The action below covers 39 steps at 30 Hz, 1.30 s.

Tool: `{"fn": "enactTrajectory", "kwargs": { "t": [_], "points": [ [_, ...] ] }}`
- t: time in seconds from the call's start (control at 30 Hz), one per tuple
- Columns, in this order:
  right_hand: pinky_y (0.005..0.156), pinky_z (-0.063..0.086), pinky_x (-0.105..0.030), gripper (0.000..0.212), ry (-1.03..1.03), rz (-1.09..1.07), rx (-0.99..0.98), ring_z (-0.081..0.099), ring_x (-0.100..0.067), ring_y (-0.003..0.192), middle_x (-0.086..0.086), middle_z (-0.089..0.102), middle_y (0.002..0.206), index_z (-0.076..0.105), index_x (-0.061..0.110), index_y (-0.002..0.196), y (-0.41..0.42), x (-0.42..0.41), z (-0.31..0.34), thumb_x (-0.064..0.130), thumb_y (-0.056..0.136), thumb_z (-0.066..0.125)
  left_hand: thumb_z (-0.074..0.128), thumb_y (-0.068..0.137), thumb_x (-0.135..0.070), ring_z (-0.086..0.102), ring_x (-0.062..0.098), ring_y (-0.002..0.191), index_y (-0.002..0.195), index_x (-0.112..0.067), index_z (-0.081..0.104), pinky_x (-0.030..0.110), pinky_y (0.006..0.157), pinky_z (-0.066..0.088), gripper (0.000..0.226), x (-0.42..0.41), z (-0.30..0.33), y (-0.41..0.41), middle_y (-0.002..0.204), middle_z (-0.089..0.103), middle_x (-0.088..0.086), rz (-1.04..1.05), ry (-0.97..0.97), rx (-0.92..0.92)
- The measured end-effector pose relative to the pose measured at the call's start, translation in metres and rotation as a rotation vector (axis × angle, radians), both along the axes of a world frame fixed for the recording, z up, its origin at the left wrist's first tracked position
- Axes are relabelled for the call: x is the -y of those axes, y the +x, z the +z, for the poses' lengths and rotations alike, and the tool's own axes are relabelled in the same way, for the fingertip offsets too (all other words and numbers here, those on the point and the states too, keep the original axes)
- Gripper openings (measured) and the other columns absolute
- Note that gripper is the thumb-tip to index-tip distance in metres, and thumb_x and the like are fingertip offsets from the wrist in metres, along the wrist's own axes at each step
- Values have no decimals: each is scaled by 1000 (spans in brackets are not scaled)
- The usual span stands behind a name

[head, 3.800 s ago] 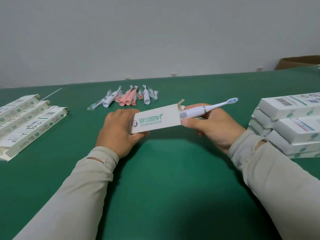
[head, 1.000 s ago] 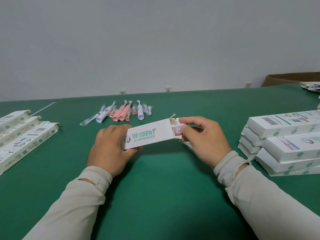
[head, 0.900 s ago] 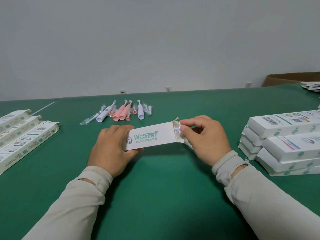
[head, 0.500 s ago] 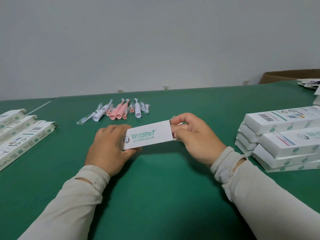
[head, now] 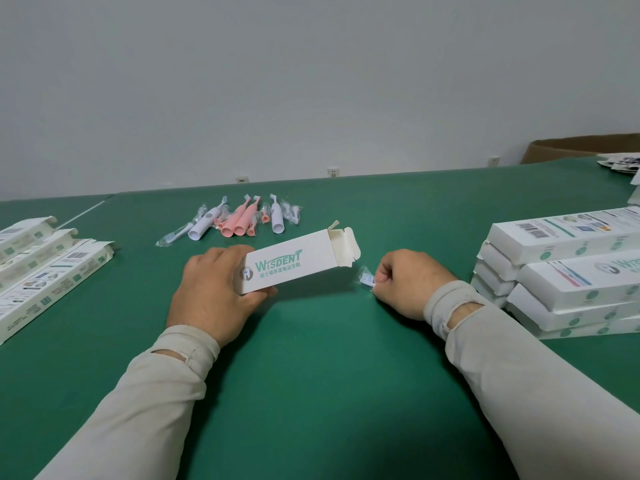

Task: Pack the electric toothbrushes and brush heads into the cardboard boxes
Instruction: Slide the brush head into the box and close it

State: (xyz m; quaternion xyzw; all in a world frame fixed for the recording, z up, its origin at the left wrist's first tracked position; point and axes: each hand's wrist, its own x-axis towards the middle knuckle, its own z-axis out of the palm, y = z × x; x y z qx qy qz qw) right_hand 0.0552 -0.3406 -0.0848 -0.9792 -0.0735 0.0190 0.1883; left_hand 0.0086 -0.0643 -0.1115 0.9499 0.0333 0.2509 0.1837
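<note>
My left hand (head: 211,285) grips a white Wisdent cardboard box (head: 291,263) by its left end, just above the green table (head: 311,358). The box's right end flap (head: 344,249) stands open. My right hand (head: 408,280) rests low on the table to the right of the box and pinches a small brush head in a clear wrapper (head: 366,280). White and pink electric toothbrushes and wrapped brush heads (head: 242,221) lie in a loose group behind the box. What is inside the box is hidden.
Flat unfilled boxes (head: 45,268) lie in a row at the left. A stack of closed white boxes (head: 568,268) stands at the right. A brown carton (head: 585,148) and some printed leaflets (head: 623,162) sit at the far right corner.
My right hand has left the box's open end and dropped to the table, where it now pinches a wrapped brush head. The box's flap has sprung open. My left hand still holds the box.
</note>
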Motion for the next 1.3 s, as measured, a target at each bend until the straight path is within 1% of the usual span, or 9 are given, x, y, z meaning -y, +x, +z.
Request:
{"fn": "enactTrajectory", "kwargs": {
  "t": [0.1,0.2,0.27,0.37,0.67,0.93,1.1,1.2,1.3],
  "points": [
    [81,53,-35,9,16,-7,91,61,-25,83,3,62,87,49,27,84,-1,2,0,25,88,57,77,75,-54,43,25,115,126,-36,55,40,94,40,58,0,1,-1,120,58,-7,-4,3,-10],
    [71,49,-31,27,604,-42,226,61,-19,70,0,60,84,48,29,108,-3,7,3,14,89,60,77,75,-52,43,24,115,125,-36,56,38,92,39,56,0,2,-1,121,58,-7,-4,-7,-4],
    [57,50,-29,31,1052,-5,232,62,-15,58,-8,60,88,53,29,107,-7,6,10,4,90,61,77,75,-52,42,24,115,125,-36,56,36,91,38,56,1,2,-2,120,58,-8,-19,-8,-11],
    [53,54,-22,22,1340,26,230,72,-16,63,-13,69,86,59,23,100,-15,-7,11,3,91,66,77,76,-52,43,23,117,125,-37,55,37,94,39,56,3,3,-2,121,58,-9,-54,2,-21],
    [59,53,-25,17,1137,-53,297,71,-13,68,0,74,81,68,25,92,-13,-20,-3,16,83,78,75,74,-52,43,22,118,126,-37,56,40,97,40,57,6,3,-4,120,58,-10,-115,4,-16],
    [48,47,-18,21,1248,25,146,64,-10,54,-6,73,77,60,13,93,-18,-23,2,5,83,76,77,74,-52,44,22,115,127,-36,57,38,96,39,59,8,1,-3,118,58,-11,-144,23,-2],
    [57,56,-23,8,1401,-28,119,76,-21,78,-17,69,99,62,9,98,-15,-19,5,3,93,62,74,74,-52,45,24,117,127,-36,57,40,97,39,58,4,3,-2,121,59,-9,-99,-2,15],
    [67,61,-32,11,1209,-30,215,75,-20,72,-1,75,81,70,12,87,-14,-18,1,2,89,66,75,74,-52,45,24,118,125,-36,57,40,97,39,57,4,3,-3,119,59,-10,-110,-17,10],
    [60,51,-17,17,1024,32,329,60,-2,57,18,68,64,70,21,75,-18,-22,-2,7,84,73,76,73,-53,43,21,116,124,-38,57,37,93,39,57,7,2,-3,117,57,-13,-133,-20,17]
  ]
}}
